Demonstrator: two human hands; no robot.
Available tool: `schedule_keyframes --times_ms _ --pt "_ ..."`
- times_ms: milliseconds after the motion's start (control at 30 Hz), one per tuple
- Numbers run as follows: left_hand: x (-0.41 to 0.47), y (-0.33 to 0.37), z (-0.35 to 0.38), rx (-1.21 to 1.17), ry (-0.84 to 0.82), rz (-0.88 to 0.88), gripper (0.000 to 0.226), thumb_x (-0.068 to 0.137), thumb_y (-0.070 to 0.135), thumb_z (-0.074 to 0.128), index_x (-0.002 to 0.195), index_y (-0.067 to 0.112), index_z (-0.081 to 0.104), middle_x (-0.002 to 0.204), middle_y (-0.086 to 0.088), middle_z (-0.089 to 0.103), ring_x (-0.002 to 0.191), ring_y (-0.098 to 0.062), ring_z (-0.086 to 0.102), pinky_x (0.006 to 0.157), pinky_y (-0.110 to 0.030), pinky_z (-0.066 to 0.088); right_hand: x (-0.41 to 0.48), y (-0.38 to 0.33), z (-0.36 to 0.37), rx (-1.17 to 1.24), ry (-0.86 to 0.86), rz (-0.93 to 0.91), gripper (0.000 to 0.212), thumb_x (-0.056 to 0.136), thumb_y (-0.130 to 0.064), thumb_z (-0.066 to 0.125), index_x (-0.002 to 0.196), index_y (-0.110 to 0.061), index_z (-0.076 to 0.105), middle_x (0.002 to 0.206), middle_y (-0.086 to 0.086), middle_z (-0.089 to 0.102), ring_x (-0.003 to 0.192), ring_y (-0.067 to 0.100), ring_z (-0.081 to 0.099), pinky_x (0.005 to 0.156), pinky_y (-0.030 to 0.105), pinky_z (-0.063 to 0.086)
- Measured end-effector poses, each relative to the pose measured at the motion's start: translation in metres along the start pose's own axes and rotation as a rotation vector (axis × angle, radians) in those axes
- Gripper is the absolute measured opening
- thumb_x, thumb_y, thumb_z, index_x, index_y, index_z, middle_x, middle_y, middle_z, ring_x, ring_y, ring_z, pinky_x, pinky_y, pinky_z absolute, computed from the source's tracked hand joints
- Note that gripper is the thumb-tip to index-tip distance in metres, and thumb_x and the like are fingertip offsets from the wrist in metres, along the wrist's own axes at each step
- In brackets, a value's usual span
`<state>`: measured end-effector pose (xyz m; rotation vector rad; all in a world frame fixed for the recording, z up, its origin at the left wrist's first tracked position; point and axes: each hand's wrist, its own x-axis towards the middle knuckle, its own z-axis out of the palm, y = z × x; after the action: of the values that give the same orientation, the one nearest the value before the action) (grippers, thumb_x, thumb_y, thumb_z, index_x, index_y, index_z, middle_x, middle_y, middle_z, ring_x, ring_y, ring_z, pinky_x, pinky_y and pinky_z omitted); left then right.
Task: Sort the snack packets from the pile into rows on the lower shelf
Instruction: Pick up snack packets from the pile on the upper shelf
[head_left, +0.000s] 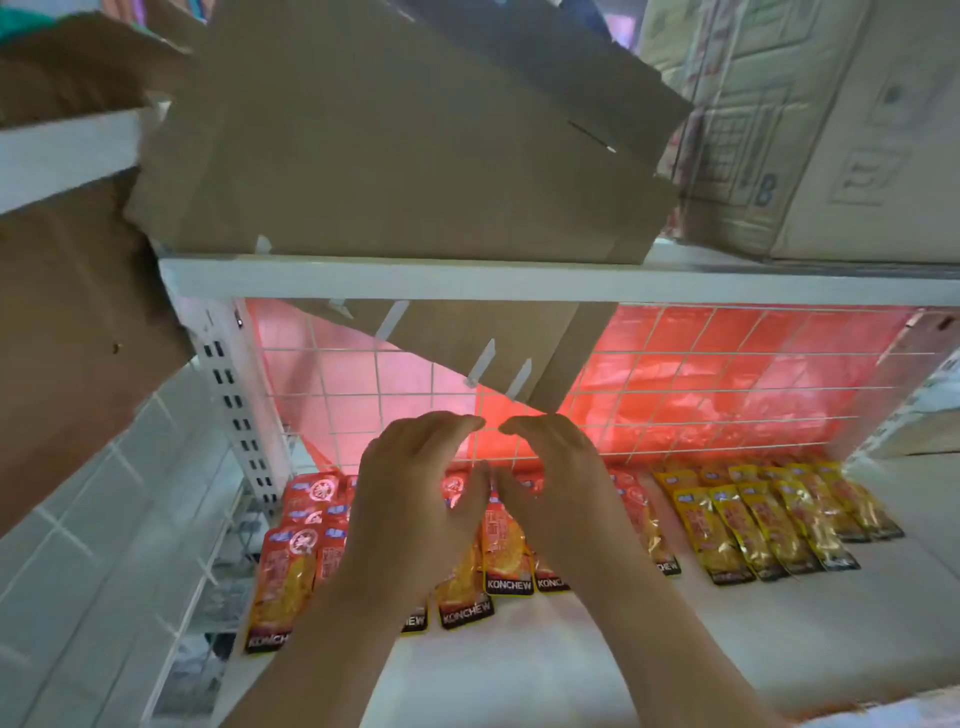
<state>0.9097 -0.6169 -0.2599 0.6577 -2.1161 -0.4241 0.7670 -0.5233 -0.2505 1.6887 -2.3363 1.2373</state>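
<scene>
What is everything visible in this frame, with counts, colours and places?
red snack packets: many, partly hidden, red-orange, lower shelf left and centre
yellow snack packets: about ten, yellow, two rows, lower shelf right
lower shelf: one, white, bottom
wire grid: one, white, behind the packets
cardboard boxes: several, brown, upper shelf
left hand: one, fingers curled, over the red packets
right hand: one, fingers curled, beside the left

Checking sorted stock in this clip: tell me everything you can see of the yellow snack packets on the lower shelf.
The yellow packets are narrow, glossy, foil-like pouches with reddish print and a black band at the near end. They lie flat, overlapping, in two rows on the right of the white lower shelf, the back row near the wire mesh. Red packets lie to their left.
</scene>
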Motion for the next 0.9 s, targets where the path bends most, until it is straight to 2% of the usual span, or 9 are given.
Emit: schedule_keyframes --times_ms 100,133,233,367,533,600,700,800,900 --pt "0.025 0.034 -0.005 -0.103 0.026 0.073 0.043 0.087 0.029 0.067 0.129 0.022 0.070 0.120 0.009 0.070 0.113 -0.011 0.058 0.101 -0.022 0.044 0.004 -0.005 -0.048 0.048 0.079 -0.069 0.039 0.084 -0.029 0.065 0.123 -0.034 0.064 0.114 -0.019 0.060 0.112 0.006 0.056 0.096 0.026 0.044" --pt "0.033 0.047 -0.006 -0.133 0.029 0.098 0.042 0.088 0.031 0.066 0.128 0.022 0.071 0.120 0.010 0.069 0.115 -0.010 0.058 0.102 -0.019 0.041 0.004 -0.005 -0.066 0.043 0.097 -0.083 0.038 0.084 -0.030 0.065 0.121 -0.037 0.062 0.113 -0.020 0.059 0.112 0.002 0.055 0.095 0.023 0.043" --pt "0.054 0.085 -0.008 -0.200 0.036 0.173 0.041 0.089 0.037 0.060 0.124 0.020 0.073 0.117 0.013 0.067 0.112 -0.010 0.060 0.101 -0.029 0.046 0.000 -0.003 -0.118 -0.002 0.186 -0.110 0.035 0.086 -0.037 0.064 0.121 -0.038 0.060 0.114 -0.024 0.057 0.114 0.000 0.055 0.096 0.020 0.042" --pt "0.080 0.145 -0.003 -0.265 0.022 0.237 0.038 0.088 0.035 0.062 0.121 0.021 0.073 0.113 0.013 0.070 0.106 -0.014 0.065 0.093 -0.032 0.049 -0.012 0.004 -0.188 -0.061 0.322 -0.115 0.034 0.087 -0.041 0.064 0.120 -0.037 0.061 0.115 -0.026 0.057 0.115 0.001 0.056 0.093 0.013 0.039" --pt "0.101 0.239 0.017 -0.356 -0.031 0.357 0.036 0.087 0.036 0.064 0.122 0.030 0.071 0.110 0.019 0.068 0.105 0.000 0.060 0.087 -0.022 0.047 -0.049 0.020 -0.282 -0.141 0.449 -0.099 0.036 0.086 -0.044 0.064 0.121 -0.041 0.061 0.115 -0.028 0.057 0.114 0.001 0.056 0.093 0.021 0.044" --pt "0.103 0.278 0.027 -0.392 -0.044 0.405 0.038 0.087 0.043 0.060 0.121 0.034 0.071 0.108 0.020 0.067 0.104 0.000 0.059 0.083 -0.024 0.047 -0.068 0.029 -0.319 -0.179 0.484 -0.096 0.037 0.085 -0.045 0.063 0.122 -0.038 0.063 0.114 -0.025 0.058 0.111 0.001 0.057 0.093 0.020 0.043" --pt "0.099 0.350 0.051 -0.436 -0.062 0.477 0.036 0.088 0.041 0.063 0.122 0.037 0.071 0.108 0.024 0.066 0.104 0.000 0.060 0.087 -0.022 0.046 -0.110 0.045 -0.386 -0.229 0.553 -0.059 0.038 0.084 -0.046 0.063 0.121 -0.039 0.065 0.113 -0.024 0.060 0.109 -0.002 0.057 0.090 0.011 0.041" --pt "0.091 0.419 0.073 -0.502 -0.114 0.533 0.036 0.087 0.039 0.066 0.123 0.041 0.070 0.109 0.024 0.068 0.107 0.007 0.059 0.084 -0.012 0.043 -0.150 0.062 -0.448 -0.277 0.615 -0.038 0.033 0.084 -0.039 0.067 0.117 -0.041 0.064 0.111 -0.024 0.060 0.107 -0.005 0.056 0.086 0.007 0.039" --pt "0.082 0.487 0.095 -0.552 -0.163 0.604 0.039 0.085 0.043 0.064 0.124 0.042 0.070 0.111 0.024 0.069 0.107 0.004 0.062 0.091 -0.016 0.047 -0.190 0.076 -0.507 -0.334 0.669 -0.014 0.035 0.083 -0.046 0.062 0.117 -0.038 0.064 0.115 -0.023 0.061 0.110 -0.001 0.057 0.086 0.011 0.042"
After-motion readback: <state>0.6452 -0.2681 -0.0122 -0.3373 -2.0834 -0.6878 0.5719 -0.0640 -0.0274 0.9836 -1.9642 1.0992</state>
